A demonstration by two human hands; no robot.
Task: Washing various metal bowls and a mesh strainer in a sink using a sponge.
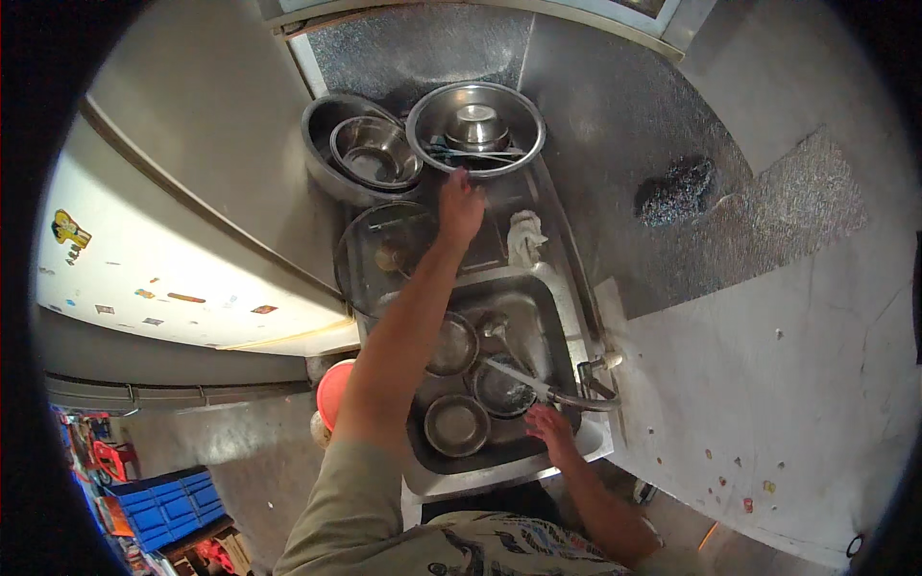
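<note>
My left hand (462,205) reaches far forward, its fingertips at the near rim of a large steel basin (536,147); whether they touch it is unclear. Inside that basin lie an upturned steel bowl (477,124) and some thin utensils. My right hand (550,425) is over the sink's near right part, fingers apart, holding nothing. Beside it, water runs from the faucet (587,402) into a steel bowl (504,392) in the sink (515,461). Two more round steel bowls, one near (457,425) and one farther (454,345), sit in the sink.
Nested steel basins (320,162) stand at the back left. A large round transparent lid or bowl (346,252) lies on the counter, partly behind my left arm. A crumpled white cloth (526,237) is behind the sink. A red container (335,392) stands left of it.
</note>
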